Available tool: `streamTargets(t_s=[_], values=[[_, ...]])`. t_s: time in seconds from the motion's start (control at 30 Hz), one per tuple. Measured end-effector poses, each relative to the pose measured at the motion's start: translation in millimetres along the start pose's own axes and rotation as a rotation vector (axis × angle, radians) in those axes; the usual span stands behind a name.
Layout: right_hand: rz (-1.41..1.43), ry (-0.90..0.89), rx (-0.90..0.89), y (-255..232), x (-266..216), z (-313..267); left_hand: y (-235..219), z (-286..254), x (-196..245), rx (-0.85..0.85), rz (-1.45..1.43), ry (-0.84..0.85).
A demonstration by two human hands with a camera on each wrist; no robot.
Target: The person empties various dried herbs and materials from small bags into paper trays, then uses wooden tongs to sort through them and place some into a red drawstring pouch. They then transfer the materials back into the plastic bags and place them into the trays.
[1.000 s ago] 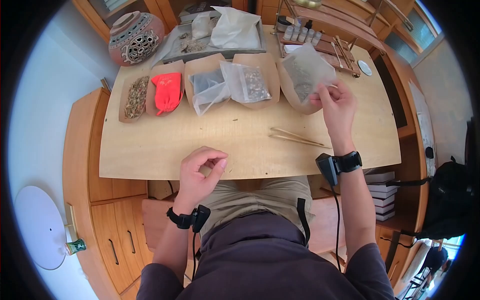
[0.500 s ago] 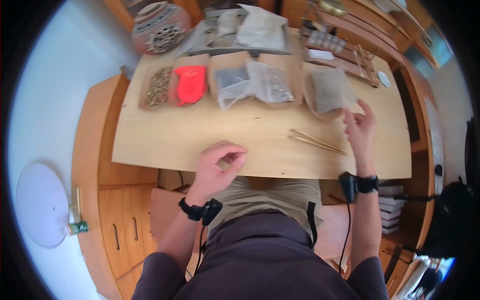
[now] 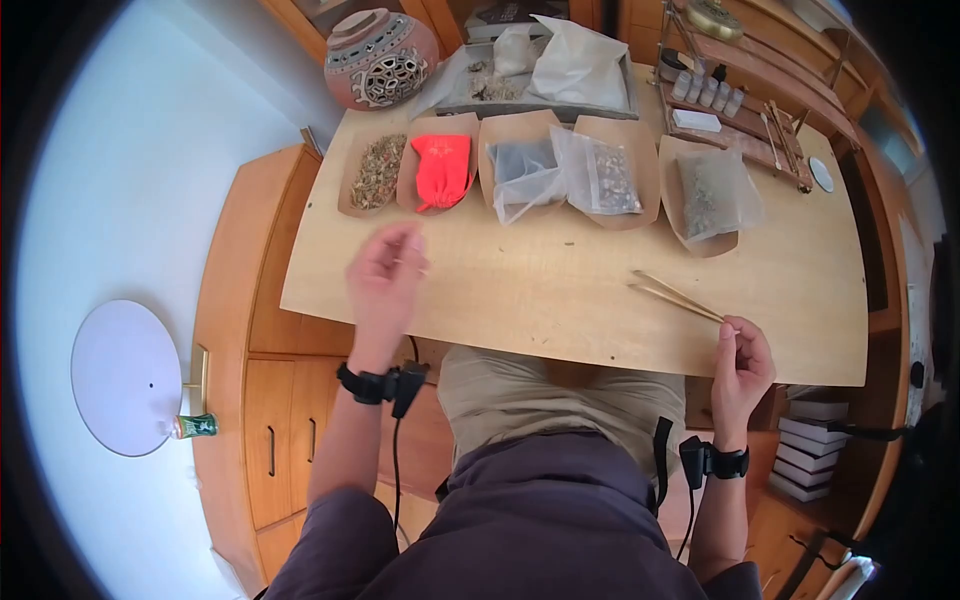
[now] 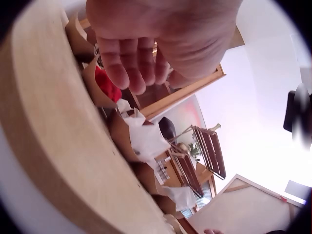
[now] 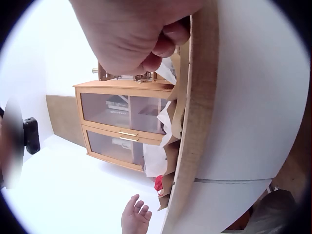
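Observation:
My right hand [image 3: 742,372] is at the table's front edge, pinching the near end of the wooden tweezers [image 3: 680,297], whose tips lie apart toward the middle of the table. My left hand [image 3: 385,280], slightly blurred, hovers empty over the left part of the table with loosely bent fingers; the left wrist view shows the fingers [image 4: 139,63] hanging free. Beyond it are a paper tray of dried herbs [image 3: 378,172] and a red drawstring pouch [image 3: 442,168] in another tray. A translucent bag of grey-green herb [image 3: 708,195] lies in the rightmost tray.
Between them, trays hold a bag with dark contents [image 3: 520,170] and a bag of pale and dark bits [image 3: 612,180]. Behind stand a patterned pot [image 3: 380,60], a grey tray [image 3: 540,108] with white paper, and a wooden rack [image 3: 750,110] with small bottles.
My right hand has left the herb bag, which now lies flat in its tray, and come back to take the tweezers. My left hand has moved forward toward the left trays. The head view has shifted.

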State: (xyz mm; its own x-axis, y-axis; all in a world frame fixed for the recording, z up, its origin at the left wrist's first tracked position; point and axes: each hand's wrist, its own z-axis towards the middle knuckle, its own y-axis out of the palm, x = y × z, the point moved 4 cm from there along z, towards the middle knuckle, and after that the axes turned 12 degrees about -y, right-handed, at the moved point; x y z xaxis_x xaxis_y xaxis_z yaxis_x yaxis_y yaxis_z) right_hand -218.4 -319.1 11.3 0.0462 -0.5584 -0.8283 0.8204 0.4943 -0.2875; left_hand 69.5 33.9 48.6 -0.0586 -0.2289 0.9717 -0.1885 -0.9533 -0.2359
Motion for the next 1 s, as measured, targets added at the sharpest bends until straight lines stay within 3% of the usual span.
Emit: streamTargets(t_s=[0.17,0.27,0.37,0.57,0.8,1.0], values=[[0.008,-0.063,-0.024,5.0,-3.3,-2.0,-55.1,52.7,6.2,0.337,0.238,0.012],[0.011,-0.053,-0.046,6.1,-4.2,-1.6,-81.6,91.0,-29.2,0.425,0.291,-0.171],[-0.009,-0.058,-0.055,5.9,-4.1,-3.3,-92.5,112.4,-46.7,0.247,0.212,-0.343],[-0.005,-0.065,-0.016,7.4,-3.9,-3.9,-94.1,125.9,-66.3,0.192,0.039,-0.493],[-0.042,-0.078,-0.013,7.6,-6.1,-2.2,-111.4,100.4,-60.5,0.249,-0.11,-0.438],[-0.096,-0.102,-0.017,8.6,-7.1,-1.7,-147.1,48.3,-60.3,0.27,-0.221,-0.368]])
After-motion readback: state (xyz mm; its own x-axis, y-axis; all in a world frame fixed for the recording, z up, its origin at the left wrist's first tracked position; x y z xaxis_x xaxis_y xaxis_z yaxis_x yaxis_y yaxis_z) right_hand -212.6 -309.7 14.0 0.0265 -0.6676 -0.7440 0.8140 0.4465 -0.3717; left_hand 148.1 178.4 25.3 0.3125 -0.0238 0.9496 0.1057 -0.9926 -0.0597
